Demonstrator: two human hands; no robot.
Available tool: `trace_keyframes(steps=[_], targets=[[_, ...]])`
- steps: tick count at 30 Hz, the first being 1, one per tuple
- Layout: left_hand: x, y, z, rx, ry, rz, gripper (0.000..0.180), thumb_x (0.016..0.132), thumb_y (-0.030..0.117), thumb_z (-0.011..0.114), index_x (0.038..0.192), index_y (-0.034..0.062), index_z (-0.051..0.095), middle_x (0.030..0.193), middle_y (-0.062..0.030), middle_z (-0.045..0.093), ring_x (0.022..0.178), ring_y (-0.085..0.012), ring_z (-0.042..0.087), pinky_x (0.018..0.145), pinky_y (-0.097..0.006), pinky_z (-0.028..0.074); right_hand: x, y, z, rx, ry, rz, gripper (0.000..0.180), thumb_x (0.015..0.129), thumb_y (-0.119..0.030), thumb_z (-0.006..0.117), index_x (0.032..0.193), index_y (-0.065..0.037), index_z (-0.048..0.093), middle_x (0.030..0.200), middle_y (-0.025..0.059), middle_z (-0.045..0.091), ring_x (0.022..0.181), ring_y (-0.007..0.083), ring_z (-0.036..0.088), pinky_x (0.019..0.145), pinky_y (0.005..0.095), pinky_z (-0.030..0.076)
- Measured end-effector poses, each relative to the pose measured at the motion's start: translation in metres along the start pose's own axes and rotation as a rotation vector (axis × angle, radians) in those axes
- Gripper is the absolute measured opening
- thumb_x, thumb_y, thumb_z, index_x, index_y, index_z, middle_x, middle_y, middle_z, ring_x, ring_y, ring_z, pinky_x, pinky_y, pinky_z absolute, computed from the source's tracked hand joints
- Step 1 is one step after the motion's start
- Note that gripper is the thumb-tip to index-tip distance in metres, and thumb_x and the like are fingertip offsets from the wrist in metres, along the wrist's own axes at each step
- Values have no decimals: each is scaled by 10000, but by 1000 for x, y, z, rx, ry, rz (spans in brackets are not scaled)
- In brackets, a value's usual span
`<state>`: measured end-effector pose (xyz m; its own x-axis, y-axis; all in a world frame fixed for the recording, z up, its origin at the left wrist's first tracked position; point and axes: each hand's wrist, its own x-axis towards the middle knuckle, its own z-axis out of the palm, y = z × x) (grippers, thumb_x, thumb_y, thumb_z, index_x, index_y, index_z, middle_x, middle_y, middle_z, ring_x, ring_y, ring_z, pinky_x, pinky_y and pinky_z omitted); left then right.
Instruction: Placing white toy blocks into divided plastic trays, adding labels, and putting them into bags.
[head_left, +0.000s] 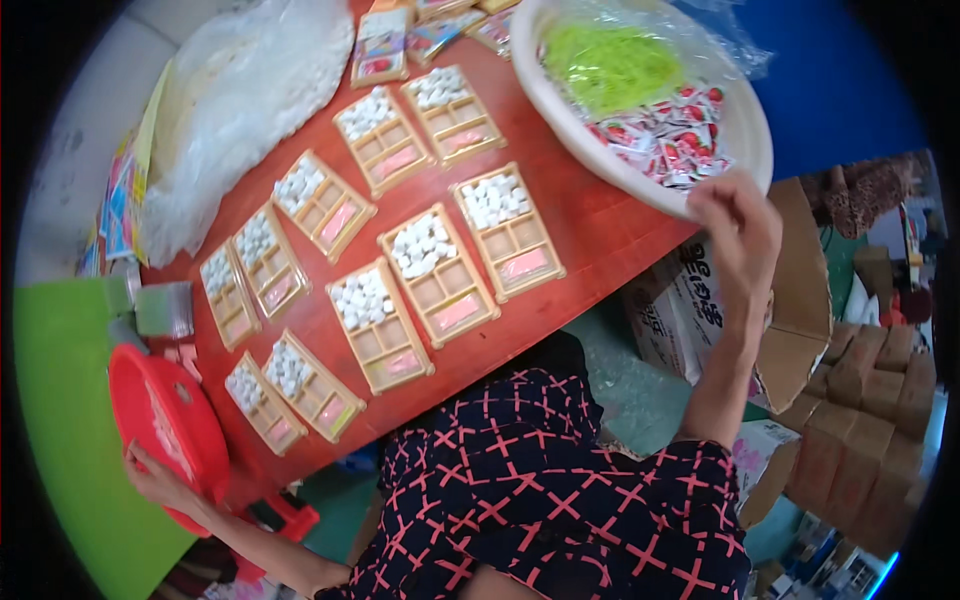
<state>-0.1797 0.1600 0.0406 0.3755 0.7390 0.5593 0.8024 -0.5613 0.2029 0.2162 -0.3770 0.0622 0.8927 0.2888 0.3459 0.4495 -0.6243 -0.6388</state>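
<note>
My right hand is at the near right rim of a large off-white basin, its fingers bent and blurred. The basin holds small strawberry-print packets and bright green shredded strips. At the lower left, my left hand is against the near edge of a red plastic basket, fingers apart. Pale pink pieces lie in it. Between my hands, several tan compartment trays stand in slanting rows, each with white marshmallow-like pieces in one end and a pink packet in the other.
A big clear plastic bag of white pieces covers the far left of the red table. Packaged sets lie at the back. A clear plastic container stands behind the basket. Open cardboard cartons are right of the table.
</note>
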Motion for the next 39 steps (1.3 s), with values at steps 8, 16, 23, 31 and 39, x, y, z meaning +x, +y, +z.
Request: trace_keyframes(steps=[8,16,23,31,39], targets=[[-60,426,19,-1168,-714,783,196,740,-25,548,933,-9,580,858,-99,589,814,-212,585,686,-293,458,84,145,-39,-593,-179,164,482,687,-113,634,1151,-61,514,1086,146,571,965,270,566,823,354,436],[-152,621,93,-478,-936,1510,507,711,237,640,1179,130,479,1111,-189,510,977,-370,526,800,-424,448,99,131,-9,-510,-360,81,383,660,-48,593,1035,-125,585,1042,134,549,1022,302,504,862,364,405],[-165,644,100,-327,-619,1642,263,766,106,524,1028,89,540,1085,-189,515,918,-360,566,681,-395,510,102,152,-5,-494,-309,-4,267,664,12,521,894,-85,614,924,117,565,940,307,526,774,369,431],[-122,643,116,-936,-839,1116,224,635,-12,583,854,34,604,769,-185,610,799,-332,595,700,-396,476,105,152,-1,-479,-182,22,284,699,-26,563,956,-130,627,971,98,606,964,270,548,808,366,437],[-141,637,114,-829,-832,1313,487,619,168,693,1075,82,545,1007,-235,546,912,-364,557,764,-410,468,99,135,4,-528,-186,-9,198,724,-167,580,906,-135,649,841,121,620,822,262,600,710,389,457]])
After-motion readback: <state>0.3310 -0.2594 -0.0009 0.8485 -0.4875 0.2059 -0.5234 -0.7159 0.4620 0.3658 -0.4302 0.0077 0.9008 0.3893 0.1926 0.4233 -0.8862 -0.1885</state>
